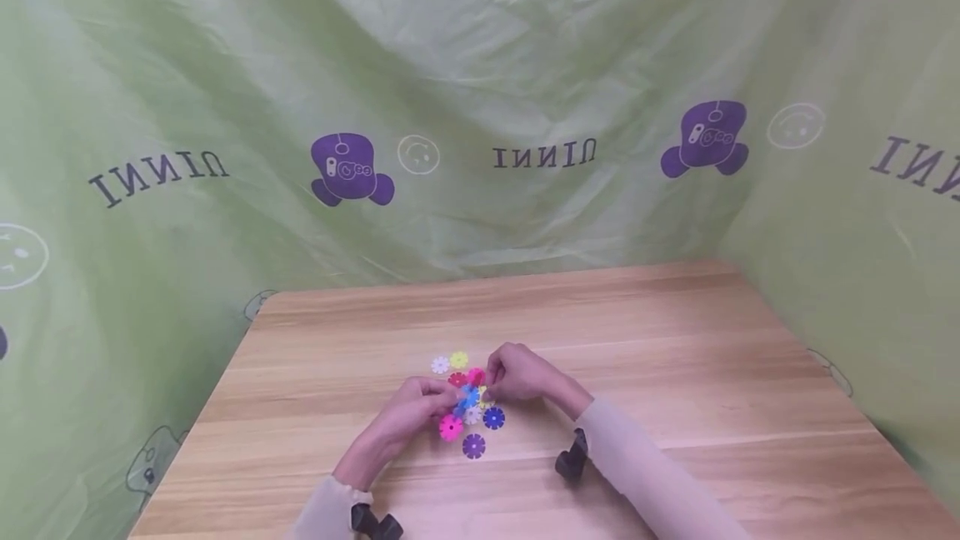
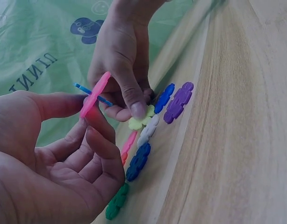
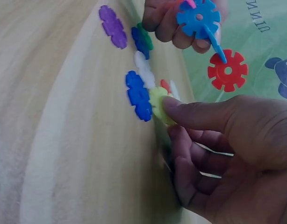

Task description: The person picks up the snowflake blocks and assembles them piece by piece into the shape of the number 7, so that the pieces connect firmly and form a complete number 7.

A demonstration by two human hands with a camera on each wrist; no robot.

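Observation:
My left hand (image 1: 411, 408) pinches a small joined piece of notched plastic snowflake discs above the table. In the left wrist view a pink disc (image 2: 96, 95) is at its fingertips, with a thin blue disc crossing it. The right wrist view shows the light blue disc (image 3: 190, 22) face on, another blue one edge-on, and a red disc (image 3: 216, 77) at the lower end. My right hand (image 1: 521, 373) pinches a yellow disc (image 3: 158, 103) low among the loose discs, thumb on its face. Its underside is hidden.
Loose discs lie around the hands on the wooden table (image 1: 637, 332): purple (image 1: 474, 446), dark blue (image 1: 493, 417), white (image 1: 440, 365), another yellow (image 1: 459, 360) and green (image 2: 117, 201) among them. A green printed cloth (image 1: 480, 90) hangs behind and at both sides.

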